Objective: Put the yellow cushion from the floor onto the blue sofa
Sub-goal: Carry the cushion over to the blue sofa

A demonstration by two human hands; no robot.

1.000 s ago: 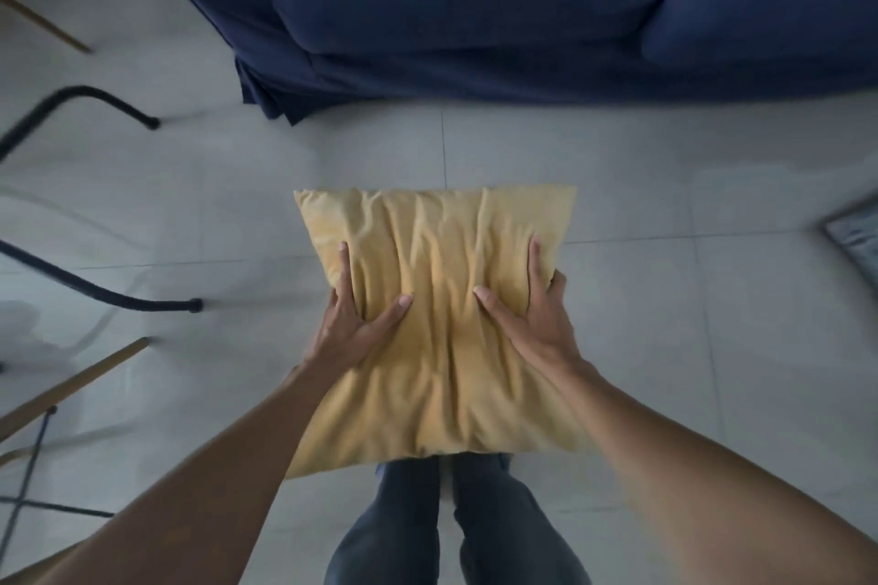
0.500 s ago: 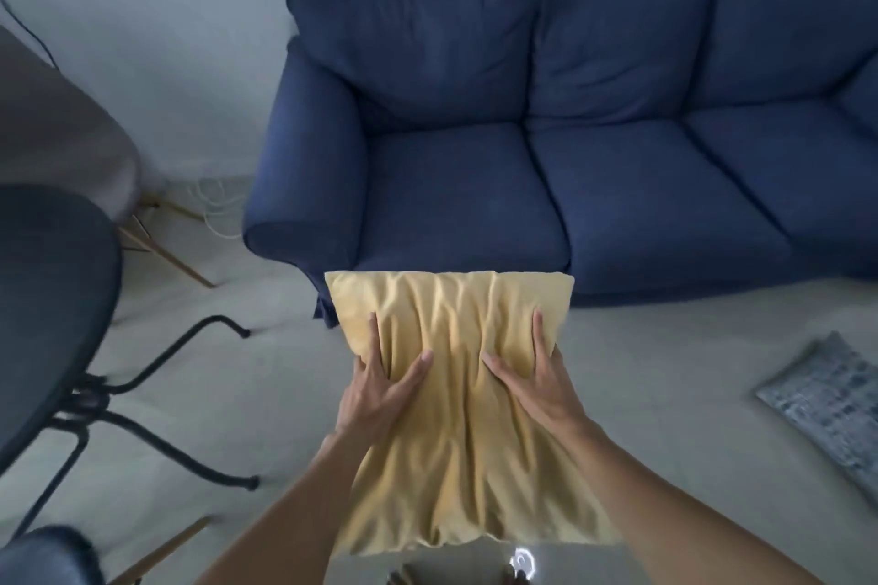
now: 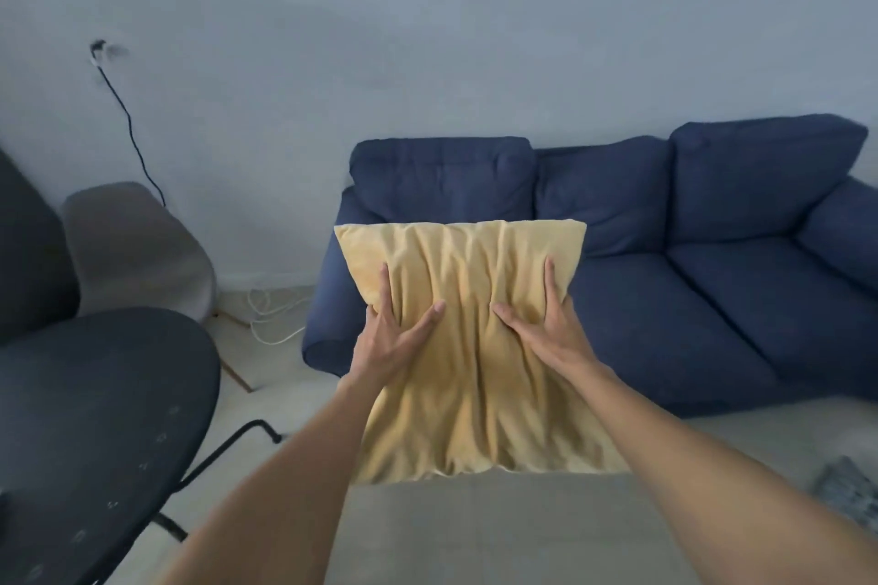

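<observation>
We hold the yellow cushion (image 3: 470, 347) up in front of the blue sofa (image 3: 712, 299), left hand (image 3: 394, 337) and right hand (image 3: 546, 328) gripping it, fingers spread. Next we should lay it on the seat.

Left hand (image 3: 389, 337): bare, no glove, no ring or watch visible
Right hand (image 3: 546, 328): bare, no glove, no ring or watch visible
Left forearm (image 3: 285, 480): bare up to the frame's edge, no sleeve visible
Right forearm (image 3: 703, 475): bare up to the frame's edge, no sleeve visible
Fingernails: short, unpainted
</observation>
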